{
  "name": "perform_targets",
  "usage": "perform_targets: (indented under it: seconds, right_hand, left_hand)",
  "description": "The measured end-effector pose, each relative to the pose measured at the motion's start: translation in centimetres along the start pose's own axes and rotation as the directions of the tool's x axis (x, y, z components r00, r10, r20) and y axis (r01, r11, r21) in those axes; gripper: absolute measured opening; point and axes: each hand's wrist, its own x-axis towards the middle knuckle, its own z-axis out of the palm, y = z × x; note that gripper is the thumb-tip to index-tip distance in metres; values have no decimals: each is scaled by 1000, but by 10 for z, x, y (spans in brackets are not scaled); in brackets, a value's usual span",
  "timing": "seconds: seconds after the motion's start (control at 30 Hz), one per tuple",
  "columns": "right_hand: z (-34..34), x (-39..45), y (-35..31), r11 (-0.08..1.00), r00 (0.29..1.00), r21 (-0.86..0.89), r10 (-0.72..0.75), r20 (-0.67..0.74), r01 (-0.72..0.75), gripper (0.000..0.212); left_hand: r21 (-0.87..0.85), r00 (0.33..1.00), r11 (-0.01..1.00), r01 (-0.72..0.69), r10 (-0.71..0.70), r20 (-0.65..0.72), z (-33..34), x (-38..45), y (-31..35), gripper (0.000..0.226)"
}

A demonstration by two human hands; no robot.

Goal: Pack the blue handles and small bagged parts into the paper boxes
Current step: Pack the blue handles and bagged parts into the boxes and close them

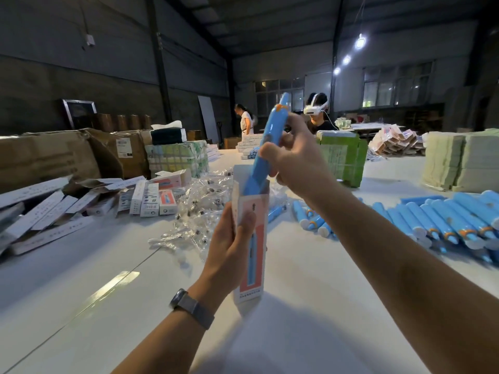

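Across the smooth white table (81, 279), we see at the far left flat white paper boxes (40, 214) lying loosely, then a crinkled heap of small clear plastic bagged parts (199, 209). Our left hand (229, 247) curls round a tall, narrow white and coral paper box (252, 252), held upright with its top flap open. Our right hand (294, 155) grips a long, rounded, glossy blue plastic handle (266, 147) with an orange ring, tilted, its lower end inside the box mouth. Further right, many blue handles (437, 220) lie side by side.
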Motion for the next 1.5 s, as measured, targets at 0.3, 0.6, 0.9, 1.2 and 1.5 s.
perform_targets:
  seconds: [0.3, 0.6, 0.9, 1.2, 1.5]
  right_hand:
    - [-5, 4, -2, 969, 971, -89, -224, 88, 231, 92]
    - [-12, -2, -3, 930, 939, -164, -306, 156, 330, 91]
    - [5, -10, 19, 889, 962, -377, -204, 181, 260, 42]
    - [22, -16, 45, 893, 927, -352, -156, 340, 280, 20]
    - [67, -10, 102, 880, 948, -475, 138, 286, 15, 33]
  left_hand:
    - [84, 998, 994, -64, 65, -16, -7, 4, -4, 7]
    - [128, 996, 988, -86, 90, -20, -10, 6, -5, 17]
    - [159, 986, 983, -97, 117, -118, -18, 9, -9, 15]
    - [345, 952, 933, -103, 193, -238, -31, 16, -26, 40]
    - [331, 723, 943, 43, 200, -662, -59, 26, -27, 49]
